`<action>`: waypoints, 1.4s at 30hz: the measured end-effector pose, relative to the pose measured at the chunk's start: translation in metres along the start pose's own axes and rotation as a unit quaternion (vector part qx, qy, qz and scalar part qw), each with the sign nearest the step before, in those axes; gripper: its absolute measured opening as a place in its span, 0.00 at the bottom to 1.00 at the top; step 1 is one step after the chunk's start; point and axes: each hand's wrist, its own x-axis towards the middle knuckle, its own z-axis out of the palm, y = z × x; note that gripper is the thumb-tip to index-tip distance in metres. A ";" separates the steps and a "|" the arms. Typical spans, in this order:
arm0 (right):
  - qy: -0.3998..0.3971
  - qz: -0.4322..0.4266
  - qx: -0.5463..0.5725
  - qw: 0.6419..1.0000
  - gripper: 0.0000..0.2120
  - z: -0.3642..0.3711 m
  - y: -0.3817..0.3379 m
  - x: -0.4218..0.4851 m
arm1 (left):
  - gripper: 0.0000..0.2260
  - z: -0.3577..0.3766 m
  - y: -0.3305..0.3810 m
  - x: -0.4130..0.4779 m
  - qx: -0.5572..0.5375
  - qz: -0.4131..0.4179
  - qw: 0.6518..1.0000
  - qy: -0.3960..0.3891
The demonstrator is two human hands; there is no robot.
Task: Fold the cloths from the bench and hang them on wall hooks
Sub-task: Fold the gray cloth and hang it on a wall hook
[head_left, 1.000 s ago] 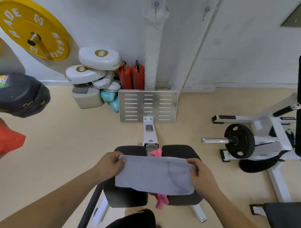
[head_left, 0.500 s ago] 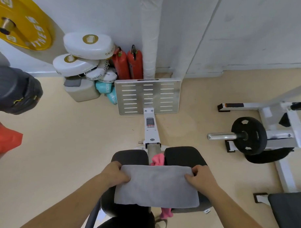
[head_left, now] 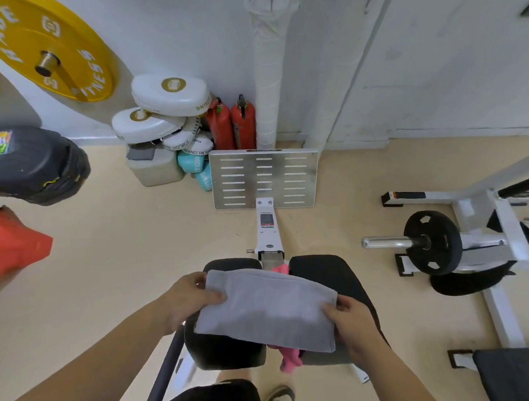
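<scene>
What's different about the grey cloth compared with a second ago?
The grey cloth was held stretched out by its top corners. It has since come down flat over the bench pads. The left hand and right hand have shifted to grip its side edges, thumbs on top. The pink cloth stayed underneath, peeking out at both ends.

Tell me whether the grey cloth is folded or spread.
Folded: grey cloth forms a narrow band, its top edge rounded over double.
</scene>
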 end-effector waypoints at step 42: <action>0.006 -0.247 -0.452 0.857 0.34 0.152 0.021 -0.035 | 0.13 0.032 -0.034 0.004 0.207 0.074 0.966 0.134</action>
